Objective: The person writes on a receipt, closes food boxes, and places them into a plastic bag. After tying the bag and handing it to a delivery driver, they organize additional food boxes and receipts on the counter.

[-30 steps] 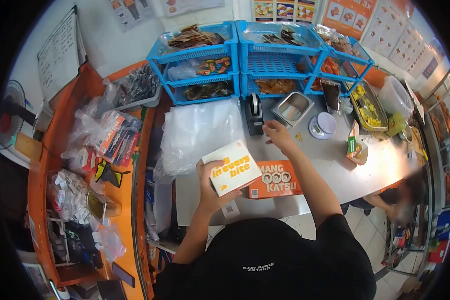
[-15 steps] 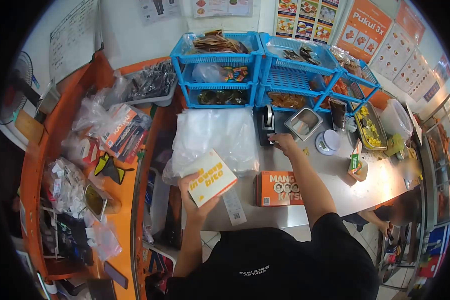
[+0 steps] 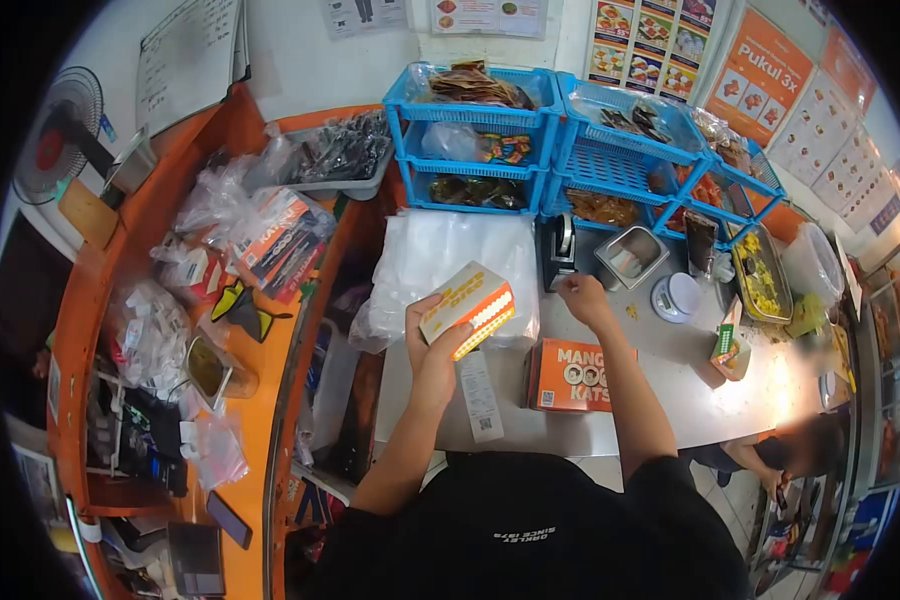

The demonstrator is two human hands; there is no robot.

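My left hand (image 3: pixel 432 345) grips a small white and orange food box (image 3: pixel 462 303), holding it tilted above the counter with its orange patterned side turned to the right. My right hand (image 3: pixel 584 300) is pinched at the front end of a black tape dispenser (image 3: pixel 559 255). Whatever lies between those fingertips is too small to make out. Between my forearms, an orange box printed "MANG... KATSU" (image 3: pixel 560 392) stands on the counter. A printed paper receipt (image 3: pixel 481 398) lies flat below the held box. Behind it is a stack of clear plastic bags (image 3: pixel 440 250).
Blue tiered baskets (image 3: pixel 480 170) with packets line the back. A metal container (image 3: pixel 631 257), a round white scale (image 3: pixel 676 298) and a tray of yellow food (image 3: pixel 760 275) are on the right. An orange shelf (image 3: pixel 255 400) stands left. Another person (image 3: pixel 760 460) is at lower right.
The held box has turned so that its orange side shows. My right hand stays by the tape dispenser, its fingers drawn closer together. The whole view has shifted slightly.
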